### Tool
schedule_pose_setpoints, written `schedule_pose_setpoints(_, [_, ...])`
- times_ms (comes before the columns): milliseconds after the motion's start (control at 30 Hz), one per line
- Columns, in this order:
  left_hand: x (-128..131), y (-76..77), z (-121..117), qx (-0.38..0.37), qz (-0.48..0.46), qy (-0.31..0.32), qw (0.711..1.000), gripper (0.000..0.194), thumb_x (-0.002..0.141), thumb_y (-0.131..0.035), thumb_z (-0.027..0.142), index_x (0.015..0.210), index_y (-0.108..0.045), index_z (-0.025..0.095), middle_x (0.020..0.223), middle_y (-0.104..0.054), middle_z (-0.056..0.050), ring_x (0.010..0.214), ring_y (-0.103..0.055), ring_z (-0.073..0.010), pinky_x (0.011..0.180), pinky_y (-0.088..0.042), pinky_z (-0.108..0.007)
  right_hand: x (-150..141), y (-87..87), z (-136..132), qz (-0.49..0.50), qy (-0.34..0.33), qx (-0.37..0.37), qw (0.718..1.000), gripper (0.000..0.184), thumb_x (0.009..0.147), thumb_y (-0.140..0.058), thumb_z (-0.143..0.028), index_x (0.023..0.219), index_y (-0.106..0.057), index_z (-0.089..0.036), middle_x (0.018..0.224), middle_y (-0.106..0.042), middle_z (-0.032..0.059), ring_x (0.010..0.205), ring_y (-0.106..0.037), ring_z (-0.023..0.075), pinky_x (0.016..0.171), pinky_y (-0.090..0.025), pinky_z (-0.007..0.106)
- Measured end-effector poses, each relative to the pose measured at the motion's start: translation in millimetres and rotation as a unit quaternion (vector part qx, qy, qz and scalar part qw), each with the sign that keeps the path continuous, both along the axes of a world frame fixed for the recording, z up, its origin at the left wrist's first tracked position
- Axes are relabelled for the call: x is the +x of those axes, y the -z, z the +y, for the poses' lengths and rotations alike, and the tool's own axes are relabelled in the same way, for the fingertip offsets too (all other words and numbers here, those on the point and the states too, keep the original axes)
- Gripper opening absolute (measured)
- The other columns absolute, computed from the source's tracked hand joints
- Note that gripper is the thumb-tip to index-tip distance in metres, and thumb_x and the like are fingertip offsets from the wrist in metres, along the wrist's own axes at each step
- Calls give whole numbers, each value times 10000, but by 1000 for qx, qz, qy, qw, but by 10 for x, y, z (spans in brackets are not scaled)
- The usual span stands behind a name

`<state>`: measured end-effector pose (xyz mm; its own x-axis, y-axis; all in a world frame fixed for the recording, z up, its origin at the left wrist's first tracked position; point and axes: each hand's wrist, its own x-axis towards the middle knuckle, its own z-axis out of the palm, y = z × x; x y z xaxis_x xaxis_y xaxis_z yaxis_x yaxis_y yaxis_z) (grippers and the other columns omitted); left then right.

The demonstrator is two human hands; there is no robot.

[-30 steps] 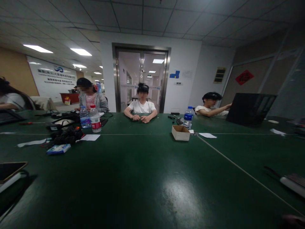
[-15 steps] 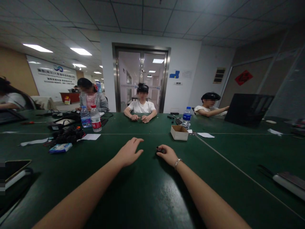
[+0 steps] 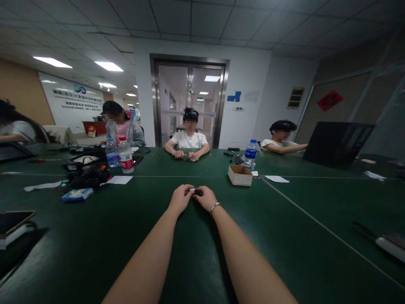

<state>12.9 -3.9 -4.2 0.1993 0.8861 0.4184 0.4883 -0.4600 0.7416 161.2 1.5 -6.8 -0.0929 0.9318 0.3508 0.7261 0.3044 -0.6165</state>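
Note:
Over the green table (image 3: 196,236) my two hands meet in front of me. My left hand (image 3: 180,199) is closed, its thumb and fingertips pinching the silvery end of a small dark object (image 3: 192,189). From the other side, my right hand (image 3: 206,198), with a bracelet at the wrist, grips the dark part of the same object between thumb and fingers. Most of it is hidden by the fingers, and its exact kind is not clear. To the right of my hands stands an open small cardboard box (image 3: 240,176).
Behind the box is a blue-capped water bottle (image 3: 251,155). Two bottles (image 3: 126,156), a heap of black cables (image 3: 87,176) and a blue-white packet (image 3: 76,194) lie leftward. A person (image 3: 190,139) sits opposite; a black monitor (image 3: 338,143) stands at right.
My right hand has moved left with the small dark object. My left hand, open and apart before, has come right and closed on the object's silvery end.

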Motion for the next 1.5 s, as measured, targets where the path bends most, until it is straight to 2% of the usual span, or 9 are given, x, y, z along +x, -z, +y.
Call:
schedule_pose_setpoints(100, [-10,50,56,-26,-23,-7,999,216,805,-498,287,948,-631,194,950,-603,-58,833,-573,-154,760,-467,-263,-43,-12,-10,-9,-12,13,1000,141,668,-674,-207,798,-644,-159,825,-623,57,796,-560,178,723,-421,275])
schedule_pose_setpoints(267, [-3,99,110,-84,-80,15,993,240,821,-472,301,992,-594,186,897,-630,-46,730,-587,-136,667,-480,-248,1,34,17,92,-8,19,996,175,670,-651,-229,833,-611,-178,797,-630,10,732,-572,143,684,-445,263])
schedule_pose_setpoints(400, [-7,96,106,-87,-81,22,993,238,811,-486,293,986,-602,180,911,-636,-53,758,-589,-143,671,-474,-244,55,33,48,162,-9,5,987,227,608,-682,-187,828,-628,-166,792,-629,13,689,-582,138,647,-462,256])
schedule_pose_setpoints(567, [1,56,67,-84,-43,0,995,239,798,-498,291,970,-621,179,922,-645,-55,796,-589,-157,698,-457,-251,79,-19,28,252,-59,-76,963,292,608,-655,-121,899,-634,-132,677,-607,2,482,-526,91,477,-434,212])
schedule_pose_setpoints(700, [0,12,33,-80,-16,-16,997,224,791,-507,286,950,-632,188,913,-652,-46,804,-590,-161,731,-441,-256,112,-46,19,336,-63,-76,937,281,620,-653,-129,901,-640,-137,785,-618,22,510,-545,80,502,-463,211])
schedule_pose_setpoints(800, [-4,-13,14,-73,-4,-16,997,226,791,-511,309,945,-634,200,924,-650,-40,825,-586,-168,746,-429,-261,148,-45,28,382,-67,-97,917,262,641,-660,-164,901,-643,-132,784,-621,30,532,-564,85,545,-489,226])
schedule_pose_setpoints(1067, [-13,10,56,-93,8,-27,995,251,802,-475,365,915,-629,202,851,-644,-29,751,-573,-160,661,-401,-242,199,-36,16,439,-117,-129,882,309,578,-746,-174,874,-659,-148,760,-592,15,597,-591,99,622,-524,241])
schedule_pose_setpoints(1233, [-25,-3,55,-108,24,-29,993,363,819,-402,470,840,-634,192,745,-626,-28,643,-548,-155,562,-354,-237,216,-49,-4,446,-131,-136,875,319,566,-757,-144,871,-664,-160,836,-584,32,633,-598,106,643,-536,248])
schedule_pose_setpoints(1500, [-24,-8,61,-119,8,-22,993,514,796,-342,591,784,-632,167,686,-604,-24,609,-537,-146,543,-352,-230,232,-72,-32,464,-150,-154,859,304,590,-744,-133,879,-656,-157,850,-604,37,648,-616,113,618,-531,215])
